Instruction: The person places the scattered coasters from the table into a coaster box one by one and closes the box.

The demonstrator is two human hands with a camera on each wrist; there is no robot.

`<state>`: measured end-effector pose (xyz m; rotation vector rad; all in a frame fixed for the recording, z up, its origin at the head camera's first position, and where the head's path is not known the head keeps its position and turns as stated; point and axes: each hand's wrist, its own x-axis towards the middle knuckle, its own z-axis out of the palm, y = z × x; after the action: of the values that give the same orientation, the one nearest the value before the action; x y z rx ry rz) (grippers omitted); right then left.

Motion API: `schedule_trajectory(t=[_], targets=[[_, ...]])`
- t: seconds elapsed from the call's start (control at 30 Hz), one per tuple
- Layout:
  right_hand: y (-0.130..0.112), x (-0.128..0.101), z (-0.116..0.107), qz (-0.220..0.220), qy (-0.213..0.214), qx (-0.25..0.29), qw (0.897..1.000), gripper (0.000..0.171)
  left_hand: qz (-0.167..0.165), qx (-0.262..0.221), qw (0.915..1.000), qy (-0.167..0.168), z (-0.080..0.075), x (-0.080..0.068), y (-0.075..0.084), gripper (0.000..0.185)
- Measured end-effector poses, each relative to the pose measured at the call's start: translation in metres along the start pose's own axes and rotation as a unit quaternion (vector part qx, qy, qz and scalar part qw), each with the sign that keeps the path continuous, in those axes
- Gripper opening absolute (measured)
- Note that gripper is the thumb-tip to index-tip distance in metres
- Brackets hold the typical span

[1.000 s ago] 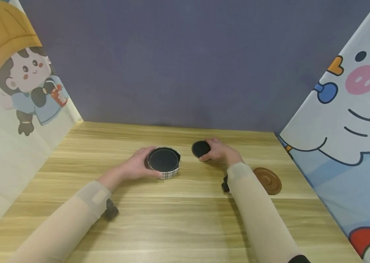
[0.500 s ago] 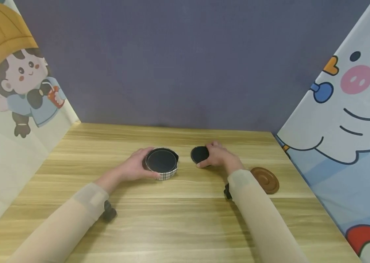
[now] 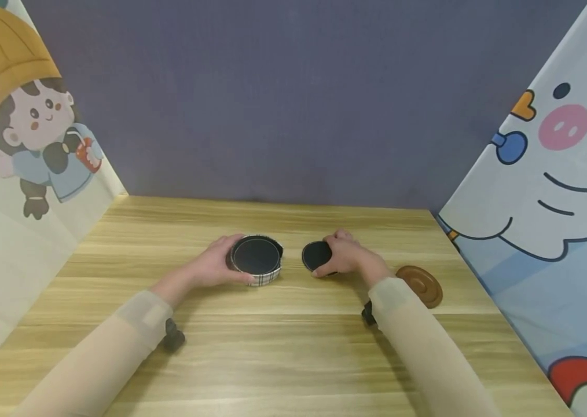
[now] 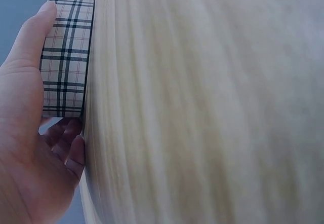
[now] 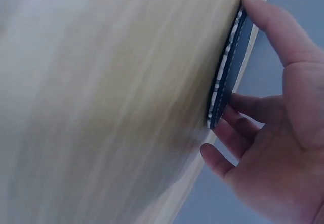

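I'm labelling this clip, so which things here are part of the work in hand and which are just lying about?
In hand:
- round plaid-sided coaster holder, gripped by the left hand
- round black coaster with plaid edge, held by the right hand

Lying about:
- round brown wooden coaster, right of the right sleeve
- light wooden table

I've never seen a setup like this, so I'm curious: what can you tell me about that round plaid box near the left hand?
The plaid box is a low, round holder. Its side wall is cream with dark checked lines, and looks like fabric or printed leatherette. A dark round disc with a pale rim fills its top. It stands flat on the wooden table, left of centre. The left hand grips its side, thumb along the wall and fingers curled behind it.
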<state>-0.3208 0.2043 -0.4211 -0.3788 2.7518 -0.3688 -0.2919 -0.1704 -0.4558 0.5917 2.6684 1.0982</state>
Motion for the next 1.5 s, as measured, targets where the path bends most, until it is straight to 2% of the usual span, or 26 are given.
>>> schedule_trajectory(t=[0.33,0.57,0.73,0.93,1.07,1.5], targets=[[-0.001,-0.007,0.006,-0.052,0.02,-0.012,0.998,0.108,-0.004,0.0,1.0,-0.004,0.001,0.001,0.0,0.129],[0.0,-0.012,0.001,-0.064,0.039,0.046,0.996,0.107,0.0,0.002,1.0,-0.005,0.001,0.0,0.001,0.128],[-0.005,-0.015,-0.003,-0.091,0.061,0.063,0.992,0.094,0.001,0.006,1.0,-0.002,0.001,0.0,0.001,0.127],[-0.021,-0.019,-0.007,-0.127,0.086,0.06,0.986,0.089,0.004,0.011,0.9999,0.001,0.001,0.002,-0.002,0.128],[-0.033,-0.018,-0.01,-0.134,0.095,0.063,0.984,0.088,0.003,0.014,0.9999,0.005,0.001,0.001,-0.001,0.129],[-0.072,-0.007,-0.019,-0.16,0.096,0.071,0.98,0.087,-0.001,0.007,1.0,0.002,-0.002,-0.001,0.001,0.128]])
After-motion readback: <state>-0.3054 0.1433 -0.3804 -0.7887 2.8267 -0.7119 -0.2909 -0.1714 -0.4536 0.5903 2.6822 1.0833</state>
